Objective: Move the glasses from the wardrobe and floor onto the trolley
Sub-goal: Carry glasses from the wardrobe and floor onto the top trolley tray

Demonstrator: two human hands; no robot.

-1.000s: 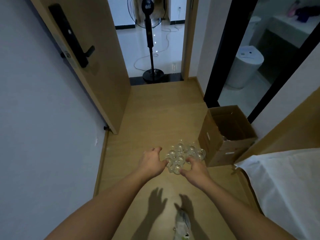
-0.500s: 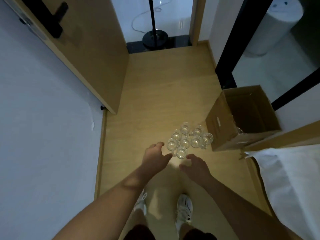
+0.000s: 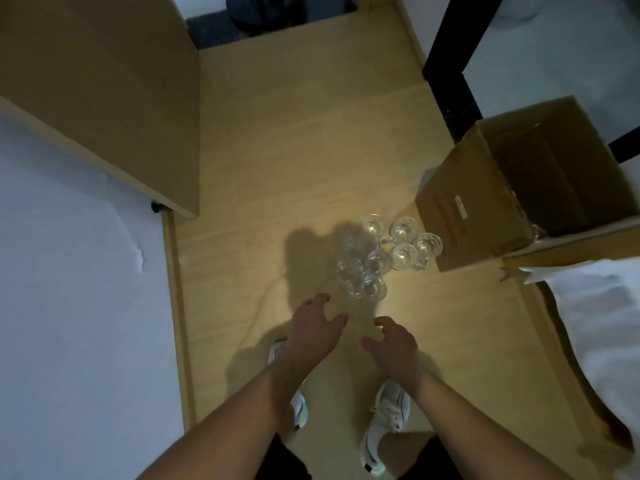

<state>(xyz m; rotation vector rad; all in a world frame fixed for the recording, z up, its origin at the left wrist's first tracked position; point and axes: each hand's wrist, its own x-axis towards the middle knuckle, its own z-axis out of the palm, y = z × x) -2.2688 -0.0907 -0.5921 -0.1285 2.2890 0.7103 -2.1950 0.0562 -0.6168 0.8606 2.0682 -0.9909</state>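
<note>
Several clear drinking glasses stand in a tight cluster on the wooden floor, just left of a cardboard box. My left hand hovers a little short of the nearest glass, fingers spread and holding nothing. My right hand is beside it, also empty with fingers apart, slightly further back from the cluster. Neither hand touches a glass. No trolley or wardrobe shows in this view.
An open cardboard box lies on the floor against the glasses' right side. A wooden door stands open at the left. White bedding fills the right edge. My two white shoes stand below the hands.
The view has tilted down and the glasses now look further from my hands. Both hands have drawn back from the cluster, where a second ago they were touching it.
</note>
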